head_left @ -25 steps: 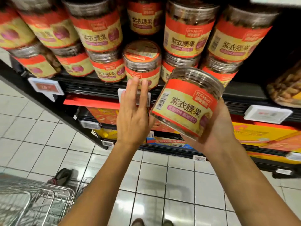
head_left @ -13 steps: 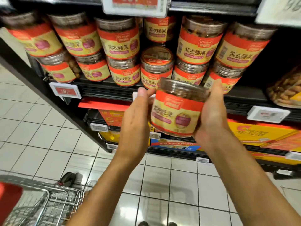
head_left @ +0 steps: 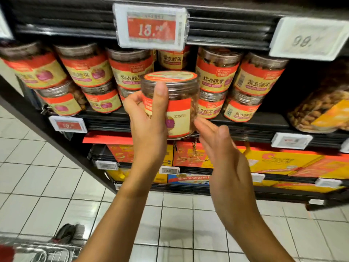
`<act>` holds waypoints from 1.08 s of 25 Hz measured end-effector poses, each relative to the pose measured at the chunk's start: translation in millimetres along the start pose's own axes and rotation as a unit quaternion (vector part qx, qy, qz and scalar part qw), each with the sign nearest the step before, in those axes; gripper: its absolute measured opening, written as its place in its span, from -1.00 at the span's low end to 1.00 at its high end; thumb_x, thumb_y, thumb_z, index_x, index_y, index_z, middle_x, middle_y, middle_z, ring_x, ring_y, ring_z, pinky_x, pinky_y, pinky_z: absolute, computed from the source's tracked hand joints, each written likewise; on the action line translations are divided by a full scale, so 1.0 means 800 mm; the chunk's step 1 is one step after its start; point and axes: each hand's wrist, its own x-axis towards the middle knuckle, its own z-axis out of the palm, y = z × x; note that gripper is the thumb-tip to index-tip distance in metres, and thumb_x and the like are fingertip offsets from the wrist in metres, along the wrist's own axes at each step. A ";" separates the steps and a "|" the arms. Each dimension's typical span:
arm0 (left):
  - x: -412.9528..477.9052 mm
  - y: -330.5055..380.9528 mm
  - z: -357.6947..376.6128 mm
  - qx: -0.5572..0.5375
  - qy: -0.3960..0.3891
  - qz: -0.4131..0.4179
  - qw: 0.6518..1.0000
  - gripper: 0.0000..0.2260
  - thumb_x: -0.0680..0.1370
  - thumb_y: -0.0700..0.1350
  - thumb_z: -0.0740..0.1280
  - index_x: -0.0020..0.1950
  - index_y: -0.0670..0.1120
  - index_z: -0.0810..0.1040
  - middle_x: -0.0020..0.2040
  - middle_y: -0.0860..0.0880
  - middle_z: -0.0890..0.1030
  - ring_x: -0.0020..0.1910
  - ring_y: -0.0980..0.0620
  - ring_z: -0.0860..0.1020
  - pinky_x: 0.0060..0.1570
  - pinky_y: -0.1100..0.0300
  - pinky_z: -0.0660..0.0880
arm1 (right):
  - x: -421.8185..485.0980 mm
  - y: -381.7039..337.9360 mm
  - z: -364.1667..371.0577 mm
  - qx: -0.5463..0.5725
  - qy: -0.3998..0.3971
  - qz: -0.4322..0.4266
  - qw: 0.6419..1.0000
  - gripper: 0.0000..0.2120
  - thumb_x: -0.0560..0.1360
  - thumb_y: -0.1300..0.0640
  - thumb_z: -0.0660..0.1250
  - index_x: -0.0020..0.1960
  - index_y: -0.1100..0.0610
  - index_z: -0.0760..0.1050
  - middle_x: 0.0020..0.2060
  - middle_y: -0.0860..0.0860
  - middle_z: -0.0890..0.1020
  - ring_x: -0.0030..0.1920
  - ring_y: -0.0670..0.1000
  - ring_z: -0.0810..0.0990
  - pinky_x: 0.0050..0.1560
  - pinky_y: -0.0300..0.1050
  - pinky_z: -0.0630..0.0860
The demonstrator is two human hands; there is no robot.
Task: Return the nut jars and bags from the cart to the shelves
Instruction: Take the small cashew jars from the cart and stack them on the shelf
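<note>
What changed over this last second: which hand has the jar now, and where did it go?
The jar passed from the right hand to the left hand. A second ago the right hand held it tilted, then both gripped it. Now the left hand alone grips it upright, raised in front of the shelved jars. The right hand has let go and is open just below it. The shelved jars and cart stayed put.

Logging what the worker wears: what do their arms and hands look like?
The left hand and right hand are bare: no gloves, no rings on the fingers that show. Both forearms are uncovered to the picture's edge, with no sleeve, watch or bracelet in view.
</note>
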 end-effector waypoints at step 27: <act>0.014 -0.036 -0.029 0.192 -0.048 0.086 0.976 -0.63 0.57 0.01 0.11 0.31 -0.06 0.50 0.23 0.05 0.53 0.23 0.25 0.44 0.28 0.31 0.36 | 0.119 0.044 0.006 -0.081 0.053 0.029 0.995 -0.62 0.63 -0.07 -0.02 0.05 0.02 0.55 -0.07 -0.20 0.56 0.07 -0.29 0.51 0.22 -0.35 0.38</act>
